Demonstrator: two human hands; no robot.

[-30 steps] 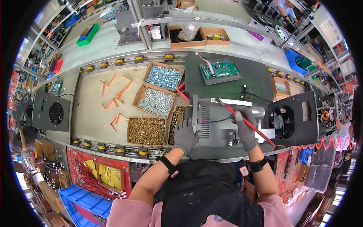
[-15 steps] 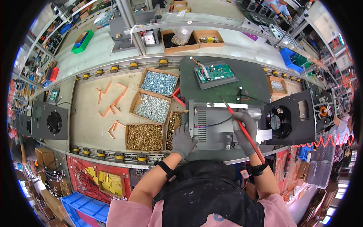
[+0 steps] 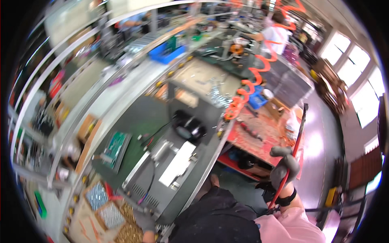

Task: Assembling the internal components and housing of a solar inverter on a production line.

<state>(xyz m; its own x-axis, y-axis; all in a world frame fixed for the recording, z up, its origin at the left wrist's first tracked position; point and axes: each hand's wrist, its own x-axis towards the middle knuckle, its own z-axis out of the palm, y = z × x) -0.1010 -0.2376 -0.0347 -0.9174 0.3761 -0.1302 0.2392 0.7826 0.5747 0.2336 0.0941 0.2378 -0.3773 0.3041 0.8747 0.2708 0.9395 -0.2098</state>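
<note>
My right hand (image 3: 285, 168), in a grey glove, is raised at the right, away from the bench. It is closed round a long, thin red-handled tool (image 3: 277, 193) with a dark tip pointing up. My left hand (image 3: 144, 220), also gloved, lies with fingers extended at the near-left corner of a grey metal chassis (image 3: 168, 194), beside boxes of small hardware; its outline is blurred. A bright metal block (image 3: 178, 164) and a dark cable lie on the chassis. At its far end stands a dark panel with a black round fan (image 3: 188, 125).
A green circuit board (image 3: 115, 146) lies left of the chassis. Boxes of silver screws (image 3: 110, 215) and brass-coloured fasteners (image 3: 129, 234) sit at lower left. A coiled orange hose (image 3: 243, 97) hangs beyond a red-topped table (image 3: 263, 137). Another person (image 3: 275, 34) works at the far end.
The view has swung to the right and is blurred. My right hand has lifted the red-handled tool off the chassis and out to the right. My left hand stays at the chassis corner.
</note>
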